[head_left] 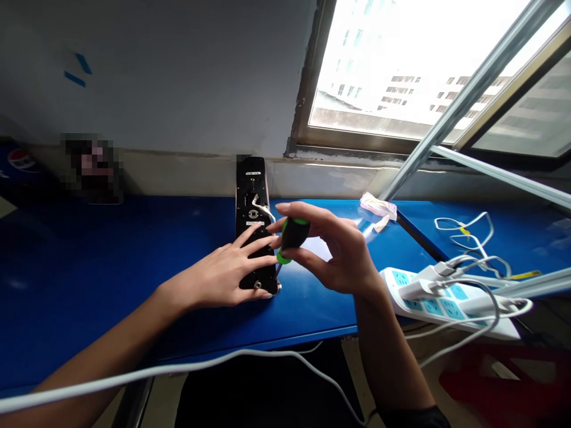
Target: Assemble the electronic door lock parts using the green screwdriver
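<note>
A long black device panel (252, 187) with sockets, small screws and white labels lies on the blue table, its far end near the wall. My left hand (236, 264) rests flat across its near half, fingers spread. In my right hand (334, 249) is a screwdriver (295, 235) with a black and green handle, gripped between thumb and fingers. Its shaft points down at the panel's right edge; whether the tip touches a screw is hard to make out. A white cable (263, 208) is plugged into the middle of the panel and runs off to the right under my fingers.
On the right, a white power strip (392, 297) with several plugs sits at the table's (111, 255) edge. Metal frame bars (414, 160) slant across the right. A crumpled pink packet (378, 205) lies near the wall. One white cable (200, 361) crosses the front.
</note>
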The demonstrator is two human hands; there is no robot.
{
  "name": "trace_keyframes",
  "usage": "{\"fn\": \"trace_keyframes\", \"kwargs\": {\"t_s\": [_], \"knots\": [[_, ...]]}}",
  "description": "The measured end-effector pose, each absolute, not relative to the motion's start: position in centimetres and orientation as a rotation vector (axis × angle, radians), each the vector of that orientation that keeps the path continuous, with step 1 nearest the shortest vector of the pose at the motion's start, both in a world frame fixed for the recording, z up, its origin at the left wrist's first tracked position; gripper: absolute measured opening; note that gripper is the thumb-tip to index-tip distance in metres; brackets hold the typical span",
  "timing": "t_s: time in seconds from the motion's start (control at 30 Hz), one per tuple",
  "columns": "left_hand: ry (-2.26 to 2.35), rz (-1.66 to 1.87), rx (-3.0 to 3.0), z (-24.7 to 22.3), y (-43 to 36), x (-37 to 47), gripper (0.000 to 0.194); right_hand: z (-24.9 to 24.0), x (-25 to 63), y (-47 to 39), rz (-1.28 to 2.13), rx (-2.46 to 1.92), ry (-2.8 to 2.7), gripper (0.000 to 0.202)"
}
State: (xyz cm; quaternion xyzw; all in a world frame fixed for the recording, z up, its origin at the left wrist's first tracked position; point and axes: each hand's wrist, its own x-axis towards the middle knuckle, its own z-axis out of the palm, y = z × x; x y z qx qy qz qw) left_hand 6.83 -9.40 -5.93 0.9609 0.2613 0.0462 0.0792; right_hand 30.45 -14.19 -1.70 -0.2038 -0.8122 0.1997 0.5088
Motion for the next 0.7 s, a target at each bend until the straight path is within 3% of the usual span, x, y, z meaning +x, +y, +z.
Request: {"fn": "trace_keyframes", "kwargs": {"t_s": [0.2,0.4,0.57,0.7], "knots": [[0.845,0.069,2.892,-5.7,-9.6,6.9,0.061,-2.1,30.6,-13.5,0.243,-0.545,-1.944,0.047],[0.838,0.199,2.974,-4.6,-9.4,6.6,0.077,-2.2,33.2,-13.2,0.236,-0.643,-1.722,0.065],[0.822,0.366,3.071,-3.6,-8.0,8.2,0.054,-2.4,36.6,-12.1,0.066,-0.895,-1.768,0.048],[0.557,0.254,3.085,-3.9,-6.6,11.6,0.033,-3.3,37.4,-11.0,0.090,-0.903,-1.779,0.048]]}}
